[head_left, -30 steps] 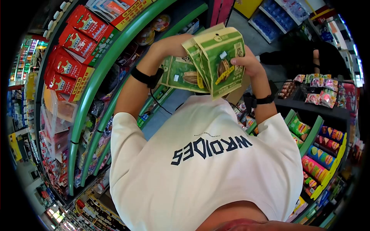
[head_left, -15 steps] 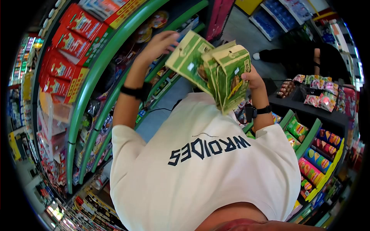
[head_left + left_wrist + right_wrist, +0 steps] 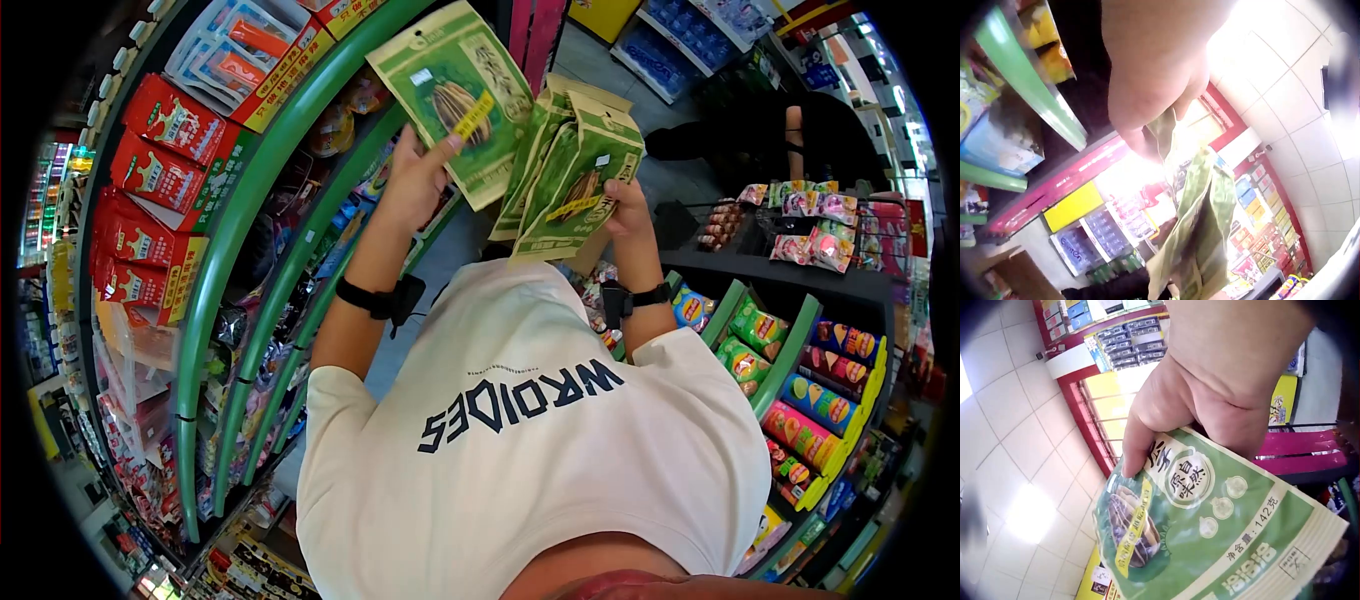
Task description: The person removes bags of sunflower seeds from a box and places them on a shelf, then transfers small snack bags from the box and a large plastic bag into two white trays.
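My left hand (image 3: 415, 185) grips one green bag of sunflower seeds (image 3: 462, 110) by its lower left edge, thumb across the front. This bag is tilted and raised toward the left shelf. Several matching bags (image 3: 575, 190) are held together in my right hand (image 3: 630, 212), thumb on the front one and fingers hidden behind. The right wrist view shows the front bag's printed face (image 3: 1210, 509) with its yellow band and seed picture. In the left wrist view a bag edge (image 3: 1163, 134) is pinched between thumb and fingers, with the other bags (image 3: 1200, 225) beyond it.
A curved shelf with green edges (image 3: 225, 235) runs along my left, carrying red snack packs (image 3: 165, 170). At right stand chip canisters (image 3: 815, 400) and chip bags (image 3: 757, 330). A person in dark clothes (image 3: 760, 140) is at the upper right, near bottled drinks (image 3: 680, 40).
My left hand was at the bags, then off them with fingers spread. Now it holds one bag, apart from the others to the upper left. My right hand keeps the rest.
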{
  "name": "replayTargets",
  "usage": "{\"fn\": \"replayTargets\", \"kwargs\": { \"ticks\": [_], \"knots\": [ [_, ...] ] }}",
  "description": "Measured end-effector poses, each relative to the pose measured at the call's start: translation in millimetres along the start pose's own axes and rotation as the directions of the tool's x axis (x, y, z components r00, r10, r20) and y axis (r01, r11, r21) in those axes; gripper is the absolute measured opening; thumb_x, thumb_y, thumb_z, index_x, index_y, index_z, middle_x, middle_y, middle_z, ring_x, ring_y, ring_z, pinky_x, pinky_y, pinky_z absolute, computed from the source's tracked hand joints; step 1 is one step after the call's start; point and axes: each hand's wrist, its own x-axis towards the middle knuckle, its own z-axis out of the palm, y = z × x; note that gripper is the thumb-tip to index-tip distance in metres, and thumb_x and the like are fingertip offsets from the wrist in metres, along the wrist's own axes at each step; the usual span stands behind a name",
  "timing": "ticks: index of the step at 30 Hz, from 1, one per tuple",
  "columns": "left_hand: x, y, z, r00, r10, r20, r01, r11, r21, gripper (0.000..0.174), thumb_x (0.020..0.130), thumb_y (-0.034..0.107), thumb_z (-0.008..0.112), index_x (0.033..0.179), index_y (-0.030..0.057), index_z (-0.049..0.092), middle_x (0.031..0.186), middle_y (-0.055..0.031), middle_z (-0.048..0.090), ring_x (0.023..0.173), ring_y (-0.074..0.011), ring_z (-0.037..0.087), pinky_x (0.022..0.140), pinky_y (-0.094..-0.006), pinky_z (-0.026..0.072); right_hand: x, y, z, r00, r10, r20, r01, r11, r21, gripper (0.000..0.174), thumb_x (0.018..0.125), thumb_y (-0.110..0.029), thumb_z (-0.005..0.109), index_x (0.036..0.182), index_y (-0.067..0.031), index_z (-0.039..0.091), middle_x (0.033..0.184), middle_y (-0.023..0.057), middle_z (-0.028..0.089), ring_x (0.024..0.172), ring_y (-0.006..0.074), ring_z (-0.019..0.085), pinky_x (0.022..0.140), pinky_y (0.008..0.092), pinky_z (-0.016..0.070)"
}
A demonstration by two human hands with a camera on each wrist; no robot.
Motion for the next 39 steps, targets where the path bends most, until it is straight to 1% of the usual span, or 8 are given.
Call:
{"fn": "replayTargets", "kwargs": {
  "ticks": [3,11,16,18,20,28,36,39],
  "knots": [
    [17,21,3,0.998,0.028,-0.048,-0.027,0.999,0.036,0.049,0.095,0.003,0.063,0.138,0.0026,0.041,0.132,-0.0128,0.058,0.116,-0.0254,0.062,0.090,-0.0452,0.0577,-5,1,-19,0.997,-0.030,-0.064,0.033,0.998,0.052,0.057,0.084,-0.006,0.068,0.137,0.0034,0.049,0.128,0.0172,0.063,0.111,0.0297,0.067,0.094,0.0441,0.0566],
    [73,0,3,0.993,0.018,-0.119,0.009,0.976,0.218,0.046,0.098,0.002,0.059,0.139,-0.0004,0.039,0.133,-0.0157,0.057,0.118,-0.0284,0.061,0.094,-0.0444,0.0558,-22,6,-49,0.979,-0.058,-0.193,0.091,0.982,0.165,0.052,0.086,-0.005,0.067,0.134,0.0032,0.051,0.126,0.0169,0.064,0.108,0.0303,0.068,0.094,0.0440,0.0567],
    [81,-23,15,0.986,0.040,-0.161,-0.017,0.990,0.143,0.043,0.099,0.004,0.057,0.138,-0.0006,0.040,0.131,-0.0161,0.057,0.117,-0.0287,0.061,0.099,-0.0454,0.0523,-30,6,-57,0.971,-0.063,-0.229,0.117,0.966,0.230,0.050,0.085,-0.001,0.066,0.133,0.0035,0.052,0.124,0.0172,0.065,0.107,0.0301,0.068,0.093,0.0438,0.0574],
    [78,-23,22,0.990,0.002,-0.139,0.023,0.984,0.176,0.039,0.102,0.009,0.054,0.137,-0.0022,0.042,0.132,-0.0163,0.056,0.118,-0.0291,0.060,0.100,-0.0454,0.0517,-39,4,-66,0.976,-0.033,-0.216,0.094,0.955,0.281,0.050,0.085,0.000,0.066,0.133,0.0036,0.052,0.123,0.0172,0.065,0.107,0.0300,0.068,0.092,0.0436,0.0578],
    [79,-19,29,0.962,-0.108,-0.252,0.128,0.990,0.065,0.038,0.105,0.014,0.050,0.137,-0.0046,0.043,0.133,-0.0160,0.055,0.118,-0.0295,0.059,0.101,-0.0456,0.0514,-39,5,-75,0.961,-0.052,-0.270,0.125,0.957,0.261,0.049,0.085,0.001,0.065,0.132,0.0039,0.052,0.122,0.0171,0.066,0.106,0.0296,0.069,0.091,0.0432,0.0584],
    [164,14,-11,0.858,0.048,-0.512,0.013,0.993,0.116,0.038,0.105,0.015,0.050,0.135,-0.0081,0.045,0.127,-0.0191,0.058,0.109,-0.0318,0.064,0.090,-0.0462,0.0566,-24,0,-109,0.965,0.005,-0.262,0.087,0.938,0.336,0.049,0.085,0.002,0.064,0.133,0.0027,0.053,0.123,0.0174,0.066,0.104,0.0295,0.069,0.089,0.0444,0.0590],
    [242,45,-77,0.845,0.221,-0.487,-0.109,0.963,0.247,0.039,0.100,0.011,0.060,0.137,0.0065,0.050,0.134,-0.0118,0.057,0.118,-0.0295,0.059,0.093,-0.0453,0.0545,16,-3,-122,0.986,0.074,-0.147,-0.026,0.952,0.306,0.049,0.085,0.002,0.064,0.133,0.0032,0.053,0.123,0.0160,0.066,0.106,0.0262,0.069,0.091,0.0400,0.0582],
    [266,54,-134,0.841,0.209,-0.498,-0.029,0.939,0.344,0.039,0.099,0.009,0.060,0.137,0.0067,0.050,0.136,-0.0123,0.055,0.119,-0.0303,0.058,0.093,-0.0486,0.0543,22,-5,-118,0.982,0.099,-0.164,-0.041,0.944,0.326,0.049,0.084,0.002,0.064,0.132,0.0032,0.053,0.122,0.0157,0.066,0.106,0.0258,0.069,0.091,0.0392,0.0580]
  ]
}}
